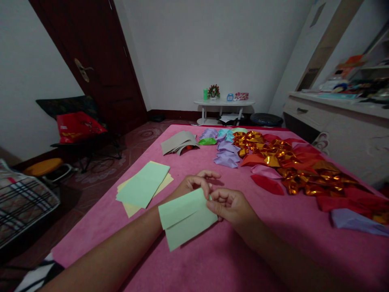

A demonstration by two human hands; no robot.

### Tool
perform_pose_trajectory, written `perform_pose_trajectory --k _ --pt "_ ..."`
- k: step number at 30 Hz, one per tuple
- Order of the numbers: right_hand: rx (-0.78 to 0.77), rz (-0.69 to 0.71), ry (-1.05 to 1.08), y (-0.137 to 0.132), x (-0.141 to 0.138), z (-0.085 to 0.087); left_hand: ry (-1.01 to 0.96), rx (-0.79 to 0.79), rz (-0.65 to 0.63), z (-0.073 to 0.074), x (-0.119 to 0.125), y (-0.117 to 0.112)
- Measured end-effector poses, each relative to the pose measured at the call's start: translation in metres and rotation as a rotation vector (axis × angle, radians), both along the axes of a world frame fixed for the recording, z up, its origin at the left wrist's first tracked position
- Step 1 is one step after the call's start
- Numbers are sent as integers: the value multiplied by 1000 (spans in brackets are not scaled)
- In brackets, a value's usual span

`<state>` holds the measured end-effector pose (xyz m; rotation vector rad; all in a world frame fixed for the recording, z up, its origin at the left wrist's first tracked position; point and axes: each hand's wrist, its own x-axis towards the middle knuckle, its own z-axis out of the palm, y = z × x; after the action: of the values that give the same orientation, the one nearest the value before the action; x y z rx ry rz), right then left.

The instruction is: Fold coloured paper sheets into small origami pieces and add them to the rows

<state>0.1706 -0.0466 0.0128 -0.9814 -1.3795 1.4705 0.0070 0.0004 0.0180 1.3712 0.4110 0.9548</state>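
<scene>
A folded light green paper sheet (186, 218) is held above the pink cloth-covered table (212, 259). My left hand (194, 182) pinches its far edge from behind, fingers closed on it. My right hand (231, 206) grips the sheet's right corner, fingers curled. To the left lies a small stack of green and yellow paper sheets (144, 185).
Grey sheets (178, 142) lie at the far middle. Folded purple, green and blue paper pieces (226, 154) and many gold foil and red ones (291, 166) cover the right side. A dark door, a chair with a red bag (77, 126), a white side table and a cabinet surround the table.
</scene>
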Motion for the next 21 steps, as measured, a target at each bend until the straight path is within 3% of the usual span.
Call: perform_pose_trajectory --k 3,5,7,11,17,21 --pt "2 -128 37 4 7 0 28 -160 54 -4 3 3" --pt "-10 -225 84 10 15 3 17 -347 150 -3 2 6" --pt "-24 -304 121 16 24 3 -56 -436 238 0 -2 7" --pt "-41 -365 156 24 37 -1 -183 -354 218 7 -8 4" --pt "-59 -340 150 25 37 -3 -55 -128 291 7 -5 -3" --pt "-81 -340 170 24 36 -2 -54 -122 237 6 -2 -4"
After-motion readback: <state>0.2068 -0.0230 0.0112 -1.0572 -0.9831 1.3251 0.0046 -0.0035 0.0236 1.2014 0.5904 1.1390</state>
